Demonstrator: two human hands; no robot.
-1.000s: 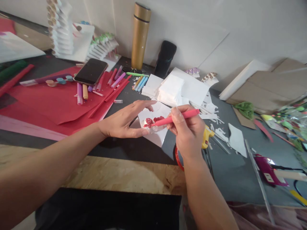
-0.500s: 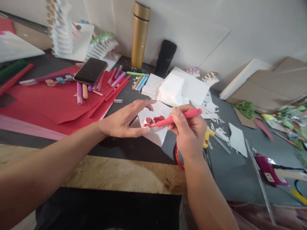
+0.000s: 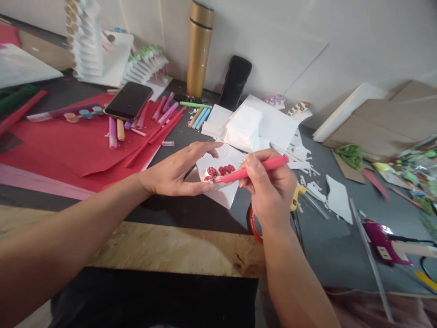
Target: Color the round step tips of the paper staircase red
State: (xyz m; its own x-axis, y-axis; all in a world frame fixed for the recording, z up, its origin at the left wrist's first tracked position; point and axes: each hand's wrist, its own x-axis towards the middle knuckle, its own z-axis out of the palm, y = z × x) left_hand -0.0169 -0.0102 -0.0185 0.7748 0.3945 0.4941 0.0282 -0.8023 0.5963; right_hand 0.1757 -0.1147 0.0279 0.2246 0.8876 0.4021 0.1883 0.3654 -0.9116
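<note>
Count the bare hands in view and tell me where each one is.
2. The left hand is over the left edge of the white card; the right hand, at the card's right, holds a pinkish-red pen. No other hand shows.

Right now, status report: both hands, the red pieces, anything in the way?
Right hand gripping pink marker, tip at red pieces. Left hand spread, thumb beside them. Pieces on white card; marker partly blocks the view.
</note>
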